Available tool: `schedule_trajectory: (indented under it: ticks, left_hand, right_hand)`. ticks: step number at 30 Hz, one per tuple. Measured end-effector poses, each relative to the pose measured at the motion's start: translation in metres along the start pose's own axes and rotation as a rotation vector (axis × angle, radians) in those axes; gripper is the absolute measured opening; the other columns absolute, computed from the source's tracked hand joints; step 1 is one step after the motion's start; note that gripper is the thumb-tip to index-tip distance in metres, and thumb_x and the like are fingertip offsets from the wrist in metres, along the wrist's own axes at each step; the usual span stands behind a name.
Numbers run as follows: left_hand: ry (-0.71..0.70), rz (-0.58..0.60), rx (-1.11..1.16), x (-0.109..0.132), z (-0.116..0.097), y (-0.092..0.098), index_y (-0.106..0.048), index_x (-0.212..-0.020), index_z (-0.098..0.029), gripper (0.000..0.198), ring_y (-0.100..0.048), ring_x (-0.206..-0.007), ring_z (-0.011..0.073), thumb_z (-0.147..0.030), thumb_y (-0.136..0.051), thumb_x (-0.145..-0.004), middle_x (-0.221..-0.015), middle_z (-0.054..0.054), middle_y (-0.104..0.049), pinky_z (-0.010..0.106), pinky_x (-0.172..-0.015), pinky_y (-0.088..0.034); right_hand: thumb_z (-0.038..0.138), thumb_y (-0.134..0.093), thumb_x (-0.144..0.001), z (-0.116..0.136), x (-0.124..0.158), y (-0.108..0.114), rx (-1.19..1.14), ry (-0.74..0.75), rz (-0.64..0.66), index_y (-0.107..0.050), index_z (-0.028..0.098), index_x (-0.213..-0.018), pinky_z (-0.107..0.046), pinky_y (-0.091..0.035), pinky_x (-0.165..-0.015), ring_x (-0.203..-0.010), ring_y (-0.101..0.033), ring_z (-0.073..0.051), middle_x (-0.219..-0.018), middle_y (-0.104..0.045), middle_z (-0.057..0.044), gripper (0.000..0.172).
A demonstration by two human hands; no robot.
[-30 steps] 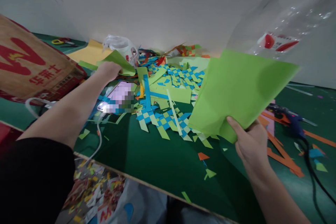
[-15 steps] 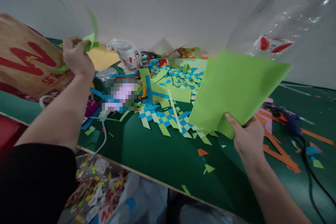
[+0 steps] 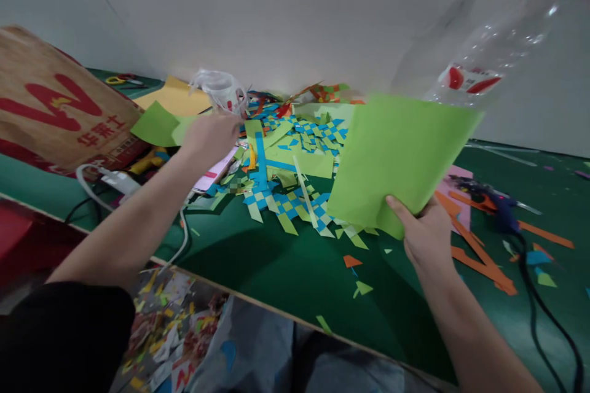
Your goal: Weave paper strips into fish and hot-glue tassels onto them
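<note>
My right hand (image 3: 426, 230) grips a light green sheet of paper (image 3: 401, 163) at its lower edge, thumb in front, holding it up above the table. Over the left side of the paper pile, my left hand (image 3: 214, 135) is closed with its back to me; its fingertips are hidden. Beside that wrist a green paper piece (image 3: 157, 124) shows; whether the hand holds it, I cannot tell. Just beyond the left hand is a white cup in a plastic bag (image 3: 224, 92). Blue-and-green woven paper strips (image 3: 288, 206) lie between my hands.
A brown paper bag (image 3: 59, 104) stands at left, with scissors (image 3: 122, 80) behind it. A clear plastic bottle (image 3: 498, 49) is at right. Near it lie orange strips (image 3: 483, 258) and a glue gun (image 3: 500, 209) with a black cord. Scraps litter the floor (image 3: 166, 331).
My left hand has come down and to the right from in front of the paper bag, where it held green paper. The right hand still holds the green sheet, nearly unmoved.
</note>
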State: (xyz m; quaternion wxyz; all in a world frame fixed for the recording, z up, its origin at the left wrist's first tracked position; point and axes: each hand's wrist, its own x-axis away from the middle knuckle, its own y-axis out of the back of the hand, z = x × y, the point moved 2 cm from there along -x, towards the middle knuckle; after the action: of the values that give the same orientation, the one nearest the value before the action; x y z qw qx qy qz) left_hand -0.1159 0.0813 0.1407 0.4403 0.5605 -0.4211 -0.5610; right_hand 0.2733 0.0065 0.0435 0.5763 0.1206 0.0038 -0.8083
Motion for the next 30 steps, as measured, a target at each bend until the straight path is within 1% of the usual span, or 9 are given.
schedule_trajectory:
  ticks: [2, 4, 7, 11, 13, 15, 20, 26, 30]
  left_hand:
    - [-0.124, -0.066, 0.181, 0.026, -0.036, 0.004, -0.07, -0.118, -0.02, 0.035, -0.067, -0.089, 0.0242, -0.031, -0.047, -0.094, -0.105, 0.01, -0.074, 0.035, -0.082, -0.049]
    - [-0.241, -0.065, 0.474, 0.052, -0.067, 0.002, -0.073, -0.109, -0.02, 0.032, -0.067, -0.076, 0.0192, -0.035, -0.05, -0.093, -0.092, 0.007, -0.075, 0.03, -0.076, -0.05]
    - [-0.345, -0.012, 0.804, 0.082, -0.104, -0.01, -0.07, -0.109, -0.017, 0.035, -0.068, -0.086, 0.0194, -0.039, -0.046, -0.096, -0.099, 0.008, -0.074, 0.029, -0.078, -0.052]
    - [-0.258, 0.091, 1.205, 0.099, -0.132, -0.038, -0.06, -0.126, -0.018, 0.04, -0.066, -0.103, 0.0199, -0.043, -0.043, -0.099, -0.12, 0.011, -0.067, 0.031, -0.087, -0.053]
    - [-0.181, 0.144, 1.352, 0.101, -0.138, -0.054, -0.057, -0.13, -0.019, 0.044, -0.063, -0.112, 0.0214, -0.047, -0.044, -0.098, -0.13, 0.012, -0.063, 0.032, -0.091, -0.052]
    - [-0.081, 0.214, 1.47, 0.103, -0.142, -0.068, -0.058, -0.13, -0.019, 0.048, -0.062, -0.116, 0.0231, -0.052, -0.047, -0.096, -0.13, 0.011, -0.064, 0.034, -0.095, -0.052]
    - [0.158, 0.495, 1.678, 0.108, -0.146, -0.088, -0.071, -0.101, -0.012, 0.059, -0.07, -0.096, 0.0272, -0.065, -0.046, -0.09, -0.096, 0.014, -0.074, 0.035, -0.078, -0.058]
    - [0.372, 0.547, 1.736, 0.101, -0.141, -0.086, -0.068, -0.08, -0.013, 0.061, -0.072, -0.073, 0.0221, -0.067, -0.042, -0.09, -0.078, 0.013, -0.074, 0.031, -0.063, -0.057]
    - [0.389, 0.539, 1.727, 0.099, -0.137, -0.086, -0.066, -0.075, -0.014, 0.063, -0.072, -0.069, 0.0217, -0.069, -0.04, -0.09, -0.073, 0.012, -0.073, 0.032, -0.061, -0.058]
  right_hand:
    - [0.041, -0.083, -0.068, -0.002, 0.0, -0.001, -0.076, -0.04, 0.038, -0.063, 0.024, -0.122, -0.049, -0.057, -0.095, -0.104, -0.07, -0.027, -0.114, -0.073, -0.007, 0.061]
    - [0.04, -0.083, -0.067, -0.002, 0.001, -0.002, -0.121, -0.061, 0.053, -0.065, 0.025, -0.118, -0.05, -0.057, -0.097, -0.105, -0.07, -0.027, -0.117, -0.072, -0.006, 0.057]
    - [0.039, -0.083, -0.067, -0.001, 0.003, -0.004, -0.173, -0.074, 0.071, -0.064, 0.023, -0.117, -0.051, -0.057, -0.097, -0.108, -0.069, -0.027, -0.12, -0.071, -0.008, 0.055]
    - [0.04, -0.083, -0.066, 0.0, 0.004, -0.008, -0.219, -0.111, 0.107, -0.062, 0.019, -0.118, -0.051, -0.058, -0.095, -0.108, -0.069, -0.029, -0.12, -0.07, -0.011, 0.059]
    - [0.04, -0.083, -0.066, 0.001, 0.006, -0.009, -0.221, -0.121, 0.129, -0.062, 0.02, -0.118, -0.051, -0.059, -0.095, -0.108, -0.069, -0.029, -0.121, -0.07, -0.011, 0.06]
    - [0.039, -0.083, -0.067, 0.001, 0.007, -0.011, -0.236, -0.127, 0.152, -0.062, 0.021, -0.12, -0.051, -0.058, -0.096, -0.109, -0.069, -0.028, -0.121, -0.07, -0.01, 0.06]
    - [0.034, -0.085, -0.064, -0.002, 0.01, -0.014, -0.294, -0.144, 0.15, -0.063, 0.021, -0.118, -0.051, -0.058, -0.095, -0.106, -0.069, -0.028, -0.119, -0.071, -0.009, 0.06]
    - [0.036, -0.084, -0.062, -0.001, 0.012, -0.017, -0.253, -0.17, 0.143, -0.064, 0.02, -0.115, -0.051, -0.059, -0.093, -0.105, -0.07, -0.028, -0.119, -0.071, -0.01, 0.059]
    - [0.036, -0.086, -0.06, -0.002, 0.012, -0.017, -0.253, -0.173, 0.106, -0.065, 0.02, -0.114, -0.051, -0.06, -0.092, -0.102, -0.071, -0.028, -0.116, -0.072, -0.01, 0.06]
